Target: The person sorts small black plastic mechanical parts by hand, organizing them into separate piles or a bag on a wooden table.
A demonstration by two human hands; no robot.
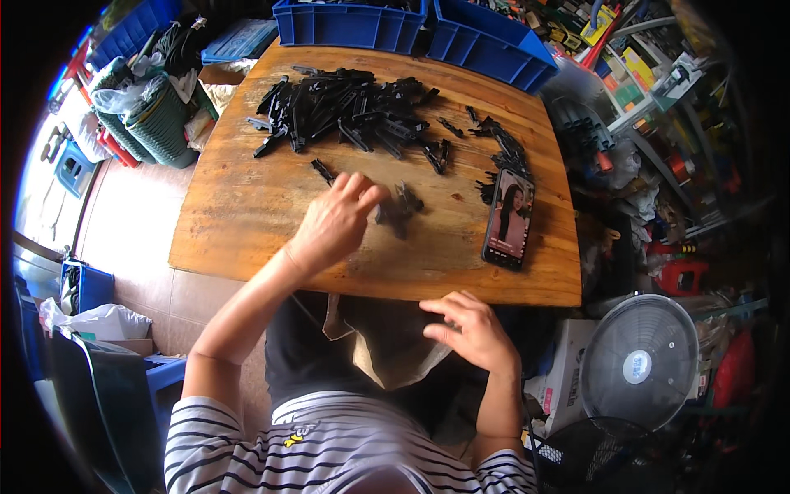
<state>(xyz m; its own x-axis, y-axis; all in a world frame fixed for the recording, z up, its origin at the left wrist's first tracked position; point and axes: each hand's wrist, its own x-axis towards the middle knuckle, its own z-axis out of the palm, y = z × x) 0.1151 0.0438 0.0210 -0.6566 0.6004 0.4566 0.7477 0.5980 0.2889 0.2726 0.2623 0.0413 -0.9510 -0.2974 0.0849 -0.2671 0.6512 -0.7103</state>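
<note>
My left hand (339, 221) is over the middle of the wooden table (271, 235), its fingers bent down and close together. Its fingertips are hidden, so what they hold, if anything, does not show. Just right of it are some black plastic pieces (399, 208), smeared by motion. One slim black part (322, 171) lies beyond the knuckles. My right hand (476, 331) hovers at the table's front edge, empty, thumb and fingers apart. A big heap of long black plastic parts (346, 107) covers the table's far side. A smaller heap (506, 152) lies at the right.
A phone (508, 221) showing a person on its screen rests on the table's right side. Blue bins (350, 26) stand along the far edge. Brownish cloth (399, 350) hangs over my lap. A fan (640, 362) stands at right, green baskets (156, 123) at left.
</note>
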